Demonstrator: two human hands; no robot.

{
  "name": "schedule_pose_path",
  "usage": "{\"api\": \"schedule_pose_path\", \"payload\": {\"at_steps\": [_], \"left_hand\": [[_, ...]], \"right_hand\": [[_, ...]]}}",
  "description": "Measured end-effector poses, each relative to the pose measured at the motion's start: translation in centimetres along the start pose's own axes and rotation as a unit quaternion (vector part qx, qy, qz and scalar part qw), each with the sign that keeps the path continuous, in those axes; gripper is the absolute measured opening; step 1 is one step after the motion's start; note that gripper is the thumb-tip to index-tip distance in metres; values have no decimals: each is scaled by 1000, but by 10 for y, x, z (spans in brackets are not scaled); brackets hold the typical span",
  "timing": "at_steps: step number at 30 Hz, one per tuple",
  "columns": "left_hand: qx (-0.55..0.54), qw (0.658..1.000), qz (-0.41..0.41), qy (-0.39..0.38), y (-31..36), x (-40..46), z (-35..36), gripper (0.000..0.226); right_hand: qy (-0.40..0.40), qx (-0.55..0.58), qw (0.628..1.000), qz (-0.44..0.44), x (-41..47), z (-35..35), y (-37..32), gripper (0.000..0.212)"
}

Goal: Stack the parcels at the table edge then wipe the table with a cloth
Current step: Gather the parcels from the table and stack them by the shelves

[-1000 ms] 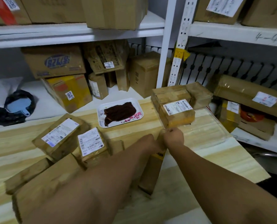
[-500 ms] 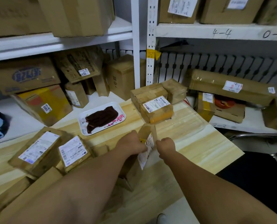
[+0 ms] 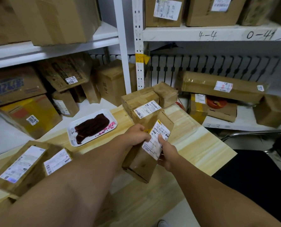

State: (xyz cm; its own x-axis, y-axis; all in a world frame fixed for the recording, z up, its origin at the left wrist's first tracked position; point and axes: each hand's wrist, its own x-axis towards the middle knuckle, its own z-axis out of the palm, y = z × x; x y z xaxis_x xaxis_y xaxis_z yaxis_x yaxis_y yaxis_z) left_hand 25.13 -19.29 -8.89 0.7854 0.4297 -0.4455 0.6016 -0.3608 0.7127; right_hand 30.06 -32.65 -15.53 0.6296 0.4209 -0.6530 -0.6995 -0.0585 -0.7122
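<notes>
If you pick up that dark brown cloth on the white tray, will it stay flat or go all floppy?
Probably floppy: the dark brown cloth lies in soft folds on the white rectangular tray. Likely light, being thin. It shouldn't roll or break.

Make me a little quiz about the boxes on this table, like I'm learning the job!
1. True or false: both hands hold the same parcel.
2. What lies on the white tray?
A. a dark folded cloth
B. a roll of tape
C. scissors
3. Fill in: the parcels already stacked sit at the table's ____ edge, near the white shelf post.

Key
1. True: the left hand and right hand both grip the held parcel, tilted above the table.
2. A: the cloth lies on the white tray.
3. Far: the stacked parcels are there.
</notes>
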Motion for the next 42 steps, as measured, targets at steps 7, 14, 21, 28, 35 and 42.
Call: {"api": "schedule_pose_path", "payload": {"at_steps": [7, 14, 21, 28, 35, 42], "left_hand": [[20, 999, 27, 6, 13, 44, 18, 33], [70, 997, -14, 19, 3, 74, 24, 46], [-20, 994, -83, 70, -13, 97, 24, 53], [-66, 983, -144, 94, -22, 111, 27, 40], [-61, 982, -144, 104, -23, 119, 26, 27], [-62, 985, -136, 90, -23, 112, 23, 21]], "right_hand": [[72, 43, 996, -21, 29, -26, -13, 47], [161, 54, 985, -14, 67, -37, -32, 39], [202, 37, 979, -5, 102, -26, -58, 47], [248, 23, 968, 19, 128, -20, -69, 48], [201, -64, 975, 75, 140, -18, -66, 25], [315, -133, 939, 27, 121, -13, -71, 63]]}}
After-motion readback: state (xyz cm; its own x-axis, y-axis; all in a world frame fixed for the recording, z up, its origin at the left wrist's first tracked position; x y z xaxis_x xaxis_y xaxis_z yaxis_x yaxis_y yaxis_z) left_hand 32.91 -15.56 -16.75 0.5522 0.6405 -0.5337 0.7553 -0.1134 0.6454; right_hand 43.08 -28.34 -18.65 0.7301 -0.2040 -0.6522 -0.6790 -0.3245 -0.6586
